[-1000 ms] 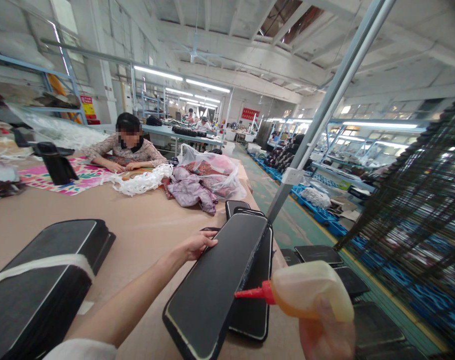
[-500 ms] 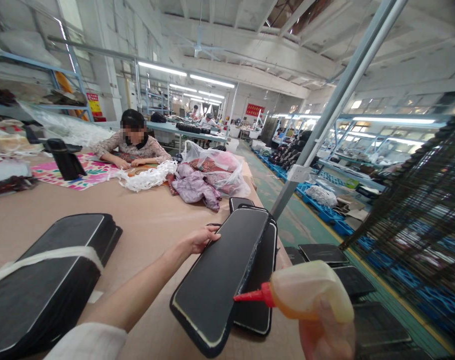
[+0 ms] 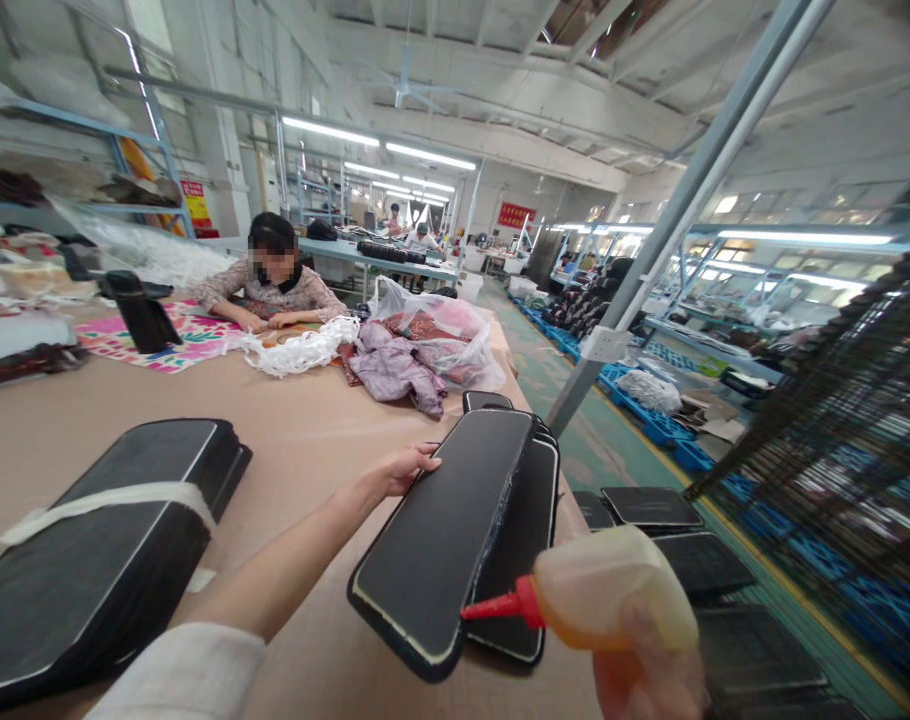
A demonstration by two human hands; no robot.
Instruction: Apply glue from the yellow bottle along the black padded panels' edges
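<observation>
My left hand [image 3: 399, 472] grips the left edge of a long black panel [image 3: 447, 535] and holds it tilted above a stack of similar black panels [image 3: 526, 540] at the table's right edge. My right hand [image 3: 650, 670], at the bottom right, is closed around a yellowish squeeze bottle [image 3: 612, 590]. Its red nozzle [image 3: 492, 606] touches the lower right edge of the held panel.
A bundle of black panels tied with white tape [image 3: 102, 545] lies on the brown table [image 3: 297, 440] at the left. Purple cloth and plastic bags [image 3: 417, 355] lie further back. A person [image 3: 275, 285] sits at the far end. More panels [image 3: 650, 510] and a metal post [image 3: 672, 220] stand at the right.
The nozzle has slid a little down the right edge of the held panel. The camera has shifted slightly, so the table contents appear moved to the right.
</observation>
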